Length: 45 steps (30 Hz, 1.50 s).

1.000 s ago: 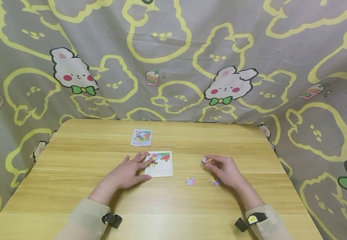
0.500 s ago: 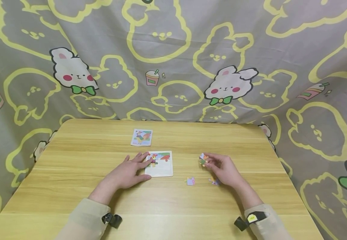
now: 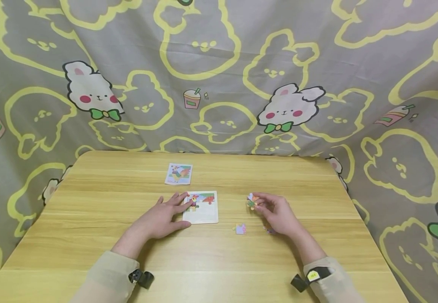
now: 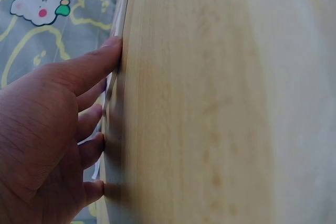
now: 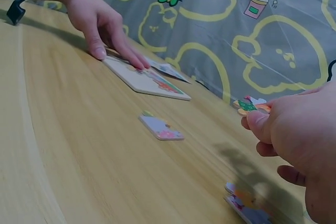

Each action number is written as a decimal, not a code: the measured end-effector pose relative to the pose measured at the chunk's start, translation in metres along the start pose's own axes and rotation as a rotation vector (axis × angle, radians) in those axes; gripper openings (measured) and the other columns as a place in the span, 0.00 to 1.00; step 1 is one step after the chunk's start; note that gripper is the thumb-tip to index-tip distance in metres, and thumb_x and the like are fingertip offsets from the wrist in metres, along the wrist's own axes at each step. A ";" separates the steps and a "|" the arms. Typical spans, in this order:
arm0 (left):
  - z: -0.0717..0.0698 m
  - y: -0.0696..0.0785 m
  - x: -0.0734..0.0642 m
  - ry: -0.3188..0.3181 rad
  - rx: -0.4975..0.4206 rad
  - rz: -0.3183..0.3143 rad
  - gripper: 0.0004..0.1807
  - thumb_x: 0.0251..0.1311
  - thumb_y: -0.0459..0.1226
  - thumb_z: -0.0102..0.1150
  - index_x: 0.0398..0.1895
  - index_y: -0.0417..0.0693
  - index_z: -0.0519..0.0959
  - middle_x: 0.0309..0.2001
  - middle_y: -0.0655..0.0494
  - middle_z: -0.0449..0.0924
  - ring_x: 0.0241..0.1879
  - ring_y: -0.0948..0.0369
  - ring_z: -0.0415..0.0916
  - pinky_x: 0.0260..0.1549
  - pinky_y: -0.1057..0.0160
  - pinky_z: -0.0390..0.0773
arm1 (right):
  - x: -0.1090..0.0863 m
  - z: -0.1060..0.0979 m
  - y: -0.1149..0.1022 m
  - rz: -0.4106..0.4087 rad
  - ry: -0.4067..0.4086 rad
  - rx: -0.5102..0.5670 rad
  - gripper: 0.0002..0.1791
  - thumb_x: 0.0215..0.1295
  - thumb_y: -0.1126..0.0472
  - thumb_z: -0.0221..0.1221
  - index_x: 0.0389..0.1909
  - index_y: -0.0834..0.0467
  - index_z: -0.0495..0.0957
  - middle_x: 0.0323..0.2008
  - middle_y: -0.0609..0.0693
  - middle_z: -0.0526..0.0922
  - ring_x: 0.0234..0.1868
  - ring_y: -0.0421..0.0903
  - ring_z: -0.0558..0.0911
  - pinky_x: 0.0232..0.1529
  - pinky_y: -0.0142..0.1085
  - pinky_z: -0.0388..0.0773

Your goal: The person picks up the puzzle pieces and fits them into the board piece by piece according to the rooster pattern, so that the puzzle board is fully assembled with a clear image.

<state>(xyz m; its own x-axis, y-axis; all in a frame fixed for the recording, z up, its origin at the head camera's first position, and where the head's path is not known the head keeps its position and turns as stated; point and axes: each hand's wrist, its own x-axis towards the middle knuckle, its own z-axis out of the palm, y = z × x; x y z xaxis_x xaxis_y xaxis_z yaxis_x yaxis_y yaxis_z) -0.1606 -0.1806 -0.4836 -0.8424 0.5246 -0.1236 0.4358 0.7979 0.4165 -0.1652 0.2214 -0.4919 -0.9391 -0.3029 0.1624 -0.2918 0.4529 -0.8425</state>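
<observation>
My left hand (image 3: 165,216) lies with spread fingers on the left side of a white puzzle tray (image 3: 205,216), its fingertips touching the tray and the fitted pieces. Several pieces fill the tray's top row and left side, forming part of a rooster picture. To the right, my right hand (image 3: 281,213) pinches a colourful jigsaw piece (image 3: 252,203) between thumb and fingers, raised over the table as the right wrist view shows. One lilac jigsaw piece (image 3: 240,228) lies between tray and right hand. More loose puzzle pieces (image 5: 247,203) lie beneath the right hand, partly hidden by it in the head view.
A picture card (image 3: 179,174) of the rooster lies behind the tray on the wooden table (image 3: 203,265). A grey curtain (image 3: 219,84) with rabbit prints hangs at the table's back and sides.
My right hand has lifted its jigsaw piece and shifted slightly left towards the tray, tilting the piece's face into view. The left hand and tray stay where they were.
</observation>
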 end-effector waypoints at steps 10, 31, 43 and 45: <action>0.000 0.001 0.000 0.005 0.015 0.018 0.40 0.72 0.58 0.62 0.81 0.51 0.68 0.84 0.47 0.53 0.81 0.42 0.50 0.73 0.26 0.46 | 0.008 0.014 -0.004 -0.048 -0.005 -0.042 0.22 0.70 0.69 0.68 0.64 0.62 0.82 0.40 0.44 0.88 0.43 0.43 0.87 0.46 0.38 0.84; -0.001 0.002 0.000 -0.007 0.016 0.015 0.40 0.73 0.58 0.61 0.81 0.52 0.67 0.84 0.48 0.52 0.81 0.42 0.49 0.73 0.26 0.46 | 0.027 0.054 -0.028 -0.131 -0.097 -0.039 0.23 0.68 0.69 0.69 0.64 0.65 0.81 0.39 0.44 0.88 0.39 0.41 0.84 0.39 0.35 0.83; -0.002 0.003 0.001 -0.021 0.022 0.011 0.39 0.75 0.57 0.58 0.82 0.52 0.65 0.84 0.49 0.51 0.81 0.42 0.49 0.73 0.26 0.45 | 0.037 0.082 -0.038 -0.115 -0.174 -0.042 0.24 0.70 0.66 0.69 0.66 0.66 0.80 0.40 0.45 0.88 0.36 0.38 0.84 0.41 0.35 0.84; -0.002 0.003 0.001 -0.022 0.022 0.010 0.39 0.75 0.58 0.58 0.82 0.52 0.65 0.84 0.49 0.51 0.81 0.42 0.49 0.73 0.26 0.45 | 0.039 0.086 -0.040 -0.124 -0.178 -0.066 0.24 0.71 0.66 0.69 0.65 0.65 0.81 0.40 0.45 0.89 0.35 0.37 0.84 0.39 0.34 0.84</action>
<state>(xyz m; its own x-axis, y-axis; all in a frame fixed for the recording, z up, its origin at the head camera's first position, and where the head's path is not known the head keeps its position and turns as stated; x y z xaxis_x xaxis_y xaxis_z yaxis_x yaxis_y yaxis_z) -0.1605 -0.1785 -0.4806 -0.8308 0.5387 -0.1397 0.4512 0.7990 0.3975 -0.1750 0.1193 -0.4959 -0.8500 -0.5002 0.1651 -0.4202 0.4549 -0.7852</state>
